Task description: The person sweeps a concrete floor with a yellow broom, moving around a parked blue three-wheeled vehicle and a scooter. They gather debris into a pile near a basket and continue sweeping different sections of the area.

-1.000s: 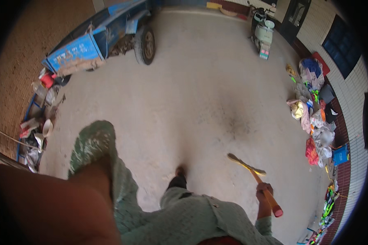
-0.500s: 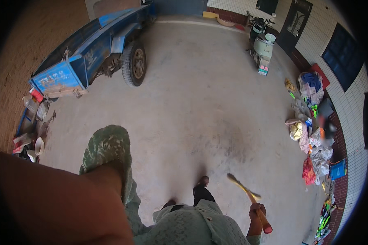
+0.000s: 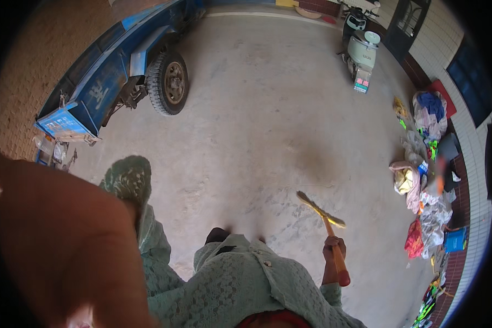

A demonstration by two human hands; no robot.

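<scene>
The fingers of the right hand [image 3: 334, 249] are wrapped round the wooden handle of a pick-shaped hand tool [image 3: 327, 225], which is held out over the floor to the person's right, its yellowish crosswise head pointing away and the red-tipped butt back toward the body. The left hand [image 3: 65, 246] looms so near the lens, blurred and partly cut off, that I cannot tell whether its fingers are spread or pressed together. Two mishaps seem possible from here: the raised hand and forearm hide much of the left side, so a foot could catch on something unseen; and the one-handed grip, with the heavier-looking head beyond it, could let the tool twist, knock a shin or drop by the feet [image 3: 217, 235]. The floor [image 3: 246, 126] is pale, dusty concrete, scuffed darker ahead — a loose film there might make footing slick. Farther out, a blue trailer [image 3: 93, 93] with a chunky tyre [image 3: 169, 82] stands by the brick wall [image 3: 27, 87] on the left; a pale green scooter [image 3: 362, 54] is parked ahead to the right. Along the tiled wall [image 3: 434, 46] lie bundled clothes [image 3: 432, 112], clear plastic bags [image 3: 434, 224], a red bag [image 3: 414, 239] and a blue box [image 3: 455, 240] — snags for anyone drifting that way.
</scene>
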